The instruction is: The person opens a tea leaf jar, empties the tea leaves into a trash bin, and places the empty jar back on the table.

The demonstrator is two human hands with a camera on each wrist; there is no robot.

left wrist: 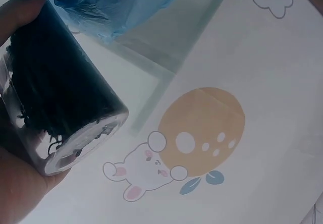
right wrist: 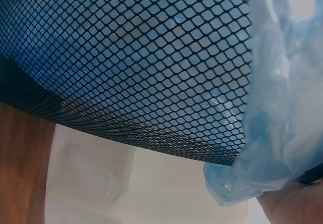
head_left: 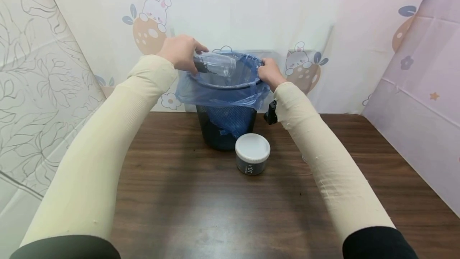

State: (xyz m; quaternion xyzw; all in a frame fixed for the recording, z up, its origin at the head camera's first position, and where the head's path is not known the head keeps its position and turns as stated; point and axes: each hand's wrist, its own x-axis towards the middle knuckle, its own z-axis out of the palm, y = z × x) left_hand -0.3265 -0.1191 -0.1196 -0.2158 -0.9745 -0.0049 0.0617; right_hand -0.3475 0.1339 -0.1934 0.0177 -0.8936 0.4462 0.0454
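My left hand (head_left: 181, 53) grips a clear jar (head_left: 215, 64) near its base. The jar lies tipped on its side over the bin's opening, its threaded mouth pointing right. Dark, shredded-looking stuff fills the base end, seen close up through the jar (left wrist: 65, 82) in the left wrist view. Below it stands a black mesh waste bin (head_left: 227, 125), lined with a blue translucent bag (head_left: 219, 97) folded over the rim. At the bin's right side, my right hand (head_left: 271, 73) holds the rim and bag, fingers curled over the edge; the right wrist view shows the mesh wall (right wrist: 131, 57) closely.
A small tub (head_left: 252, 154) with a white lid and dark label stands right in front of the bin. The brown wooden table (head_left: 215, 219) carries a few dark specks. Behind the bin hangs a printed cloth (head_left: 223, 11), with more fabric along both sides.
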